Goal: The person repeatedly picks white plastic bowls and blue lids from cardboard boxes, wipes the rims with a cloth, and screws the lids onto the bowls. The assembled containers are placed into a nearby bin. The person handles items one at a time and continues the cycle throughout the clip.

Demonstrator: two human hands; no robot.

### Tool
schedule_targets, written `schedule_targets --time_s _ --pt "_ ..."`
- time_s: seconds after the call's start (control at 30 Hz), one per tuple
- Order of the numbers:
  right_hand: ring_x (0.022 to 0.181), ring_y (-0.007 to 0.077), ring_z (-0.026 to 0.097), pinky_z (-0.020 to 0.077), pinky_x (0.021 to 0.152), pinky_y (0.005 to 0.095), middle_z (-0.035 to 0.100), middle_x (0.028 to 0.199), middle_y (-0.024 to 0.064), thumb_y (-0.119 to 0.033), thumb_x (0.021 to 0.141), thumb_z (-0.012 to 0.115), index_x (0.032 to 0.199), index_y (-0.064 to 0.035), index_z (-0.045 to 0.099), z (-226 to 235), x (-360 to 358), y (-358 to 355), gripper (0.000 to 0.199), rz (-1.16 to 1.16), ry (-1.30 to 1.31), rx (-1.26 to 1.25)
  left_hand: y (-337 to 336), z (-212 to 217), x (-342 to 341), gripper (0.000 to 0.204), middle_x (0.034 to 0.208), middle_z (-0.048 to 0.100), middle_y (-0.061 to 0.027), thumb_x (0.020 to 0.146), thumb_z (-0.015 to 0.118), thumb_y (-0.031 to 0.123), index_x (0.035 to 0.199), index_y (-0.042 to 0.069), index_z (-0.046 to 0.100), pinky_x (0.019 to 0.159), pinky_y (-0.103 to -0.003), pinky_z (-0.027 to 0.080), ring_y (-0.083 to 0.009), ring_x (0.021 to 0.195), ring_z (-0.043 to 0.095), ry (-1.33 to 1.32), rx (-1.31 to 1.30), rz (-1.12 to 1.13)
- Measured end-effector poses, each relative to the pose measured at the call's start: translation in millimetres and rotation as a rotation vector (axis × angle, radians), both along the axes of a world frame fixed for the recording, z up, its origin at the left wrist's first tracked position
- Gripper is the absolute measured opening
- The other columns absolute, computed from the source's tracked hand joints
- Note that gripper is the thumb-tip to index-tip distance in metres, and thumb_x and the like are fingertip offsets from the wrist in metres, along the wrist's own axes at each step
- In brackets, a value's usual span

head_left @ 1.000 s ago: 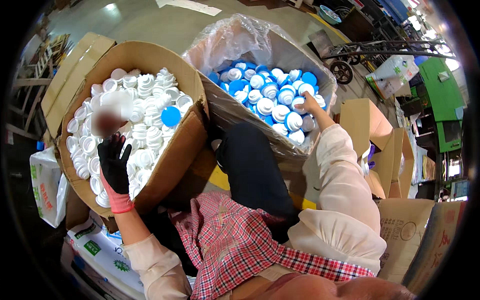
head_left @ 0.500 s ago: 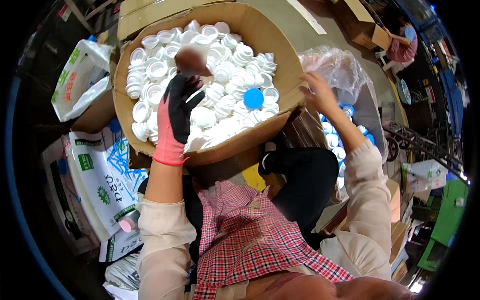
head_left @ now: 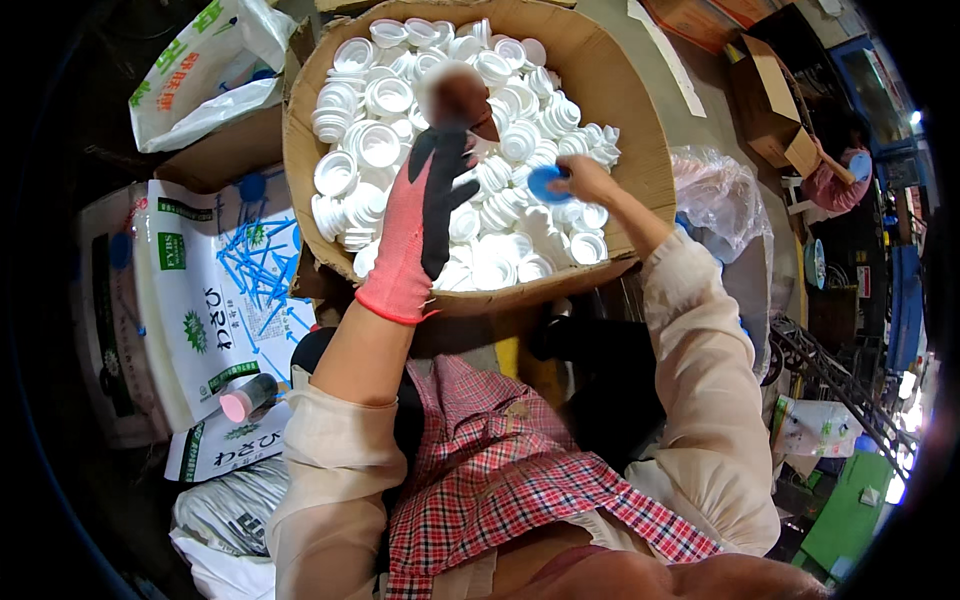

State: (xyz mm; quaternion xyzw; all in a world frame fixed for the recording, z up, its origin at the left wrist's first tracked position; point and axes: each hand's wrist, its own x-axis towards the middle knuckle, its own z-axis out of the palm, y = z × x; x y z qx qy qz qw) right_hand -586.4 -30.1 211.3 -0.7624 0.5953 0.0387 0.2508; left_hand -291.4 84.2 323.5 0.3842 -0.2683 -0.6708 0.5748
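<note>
A big cardboard box (head_left: 655, 130) in front of me is heaped with white plastic caps (head_left: 378, 145). My left hand (head_left: 437, 180), in a pink and black glove, is over the heap with its fingers curled and thumb jutting out. A dark brown, smeared shape (head_left: 462, 98) sits at its fingertips; I cannot make out what it is. Bare, my right hand (head_left: 588, 184) pinches a round blue cap (head_left: 548, 185) at its edge, above the right part of the heap.
Right of the box is another container lined with clear plastic (head_left: 722, 195). On the left, thin blue plastic strips (head_left: 262, 262) lie on a printed white sack, near a pink-capped bottle (head_left: 248, 397). A white bag (head_left: 205, 85) stands behind. Far right, a person (head_left: 835, 180) sits by a carton (head_left: 768, 100).
My right hand has come left from the plastic-lined container into the box and taken hold of the blue cap. The left hand and brown shape shifted slightly right; the whole view shifted too.
</note>
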Motion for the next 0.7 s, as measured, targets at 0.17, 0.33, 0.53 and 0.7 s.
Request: schedule_targets --time_s 0.17,0.33,0.53,0.7 --pt "0.106 0.0214 0.057 0.0491 0.09 0.0352 0.059 0.115 0.0088 -0.015 0.075 0.079 0.118 -0.006 0.057 156.2 56.7 54.7 0.049 0.215 -0.771 -0.008 12.1 -0.7 -9.8 0.096 0.14 0.029 -0.0218 0.08 0.057 0.07 0.149 0.015 0.019 0.094 -0.073 0.035 -0.0491 0.124 0.035 0.534 0.36 -0.131" --pt "0.094 0.0243 0.06 0.0515 0.08 0.0365 0.063 0.105 0.0093 -0.021 0.079 0.075 0.123 -0.0047 0.055 26.2 -60.8 17.7 0.051 0.204 0.05 0.127 2.6 8.0 -2.8 0.063 0.128 0.048 -0.0239 0.087 0.054 0.062 0.127 0.013 0.049 0.099 -0.069 0.037 -0.051 0.122 0.044 0.906 0.15 -0.358" --pt "0.054 0.0211 0.057 0.0479 0.049 0.0365 0.062 0.064 0.0115 -0.021 0.069 0.078 0.076 0.002 0.067 -52.7 -92.0 49.0 0.026 0.143 0.065 0.355 4.7 29.4 13.9 0.065 0.141 0.039 -0.0291 0.091 0.05 0.053 0.135 0.005 0.045 0.106 -0.064 0.03 -0.0503 0.13 0.037 1.037 0.041 -0.318" --pt "0.058 0.0262 0.064 0.0514 0.054 0.0385 0.068 0.072 0.0151 -0.017 0.067 0.074 0.087 0.0012 0.071 -70.9 -66.9 28.2 0.027 0.05 0.552 0.619 1.6 24.6 7.9 0.067 0.142 0.04 -0.0269 0.092 0.044 0.055 0.137 0.005 0.045 0.104 -0.064 0.034 -0.0501 0.13 0.037 1.076 -0.041 -0.461"
